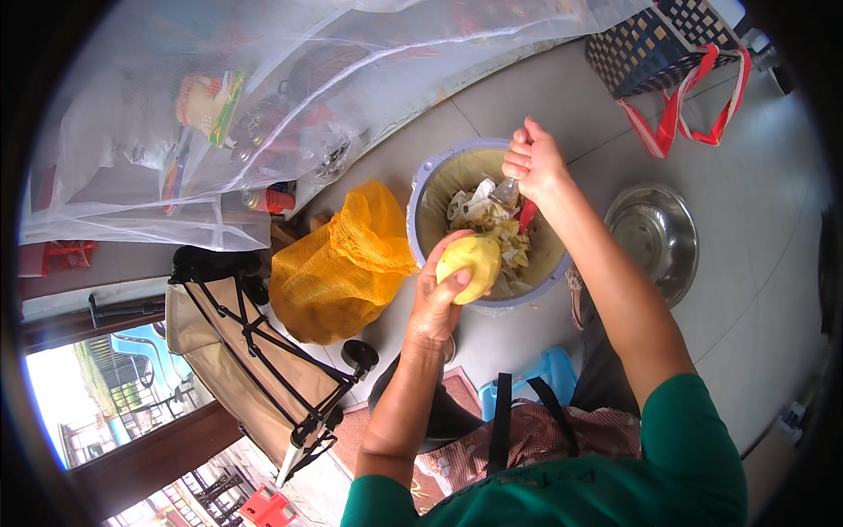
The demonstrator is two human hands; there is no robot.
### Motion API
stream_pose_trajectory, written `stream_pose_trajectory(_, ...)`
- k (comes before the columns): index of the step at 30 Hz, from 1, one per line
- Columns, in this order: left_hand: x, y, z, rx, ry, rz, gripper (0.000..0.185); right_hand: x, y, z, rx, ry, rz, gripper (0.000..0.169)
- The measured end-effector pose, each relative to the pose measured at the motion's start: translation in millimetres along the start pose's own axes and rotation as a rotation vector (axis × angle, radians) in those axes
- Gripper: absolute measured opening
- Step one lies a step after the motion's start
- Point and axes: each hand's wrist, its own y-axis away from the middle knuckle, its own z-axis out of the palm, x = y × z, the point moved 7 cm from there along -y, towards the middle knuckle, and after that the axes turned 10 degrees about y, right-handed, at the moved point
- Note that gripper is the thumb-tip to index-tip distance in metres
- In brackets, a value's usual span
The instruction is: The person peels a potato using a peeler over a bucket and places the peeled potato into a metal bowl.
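Observation:
In my left hand is a peeled yellow potato, with the thumb pressed across its near side. It is held over the near rim of a lavender-rimmed bin with a liner. My right hand is closed in a fist above the bin's far right side. Below its fingers juts the shiny end of a small hand tool, most of which the fist hides. A red piece shows just under that hand; whether it belongs to the tool I cannot tell. Peelings and crumpled white waste lie inside the bin.
An orange mesh sack stands left of the bin, by a folding beige wagon. On the right is a steel basin. A woven basket with red straps sits at the back. White netting hangs at upper left.

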Motion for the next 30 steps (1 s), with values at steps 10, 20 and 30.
stream_pose_trajectory(10, 12, 5, 6, -0.020, -0.014, 0.098, 0.059, 5, 4, 2, 0.006, -0.035, 0.038, 0.037)
stream_pose_trajectory(20, 24, 3, 12, 0.003, -0.360, 0.299, 0.054, 21, 6, 4, -0.047, -0.031, 0.115, 0.036)
stream_pose_trajectory(30, 7, -2, 9, -0.092, 0.138, 0.097, 0.059, 19, 7, 9, -0.077, -0.029, 0.102, 0.037)
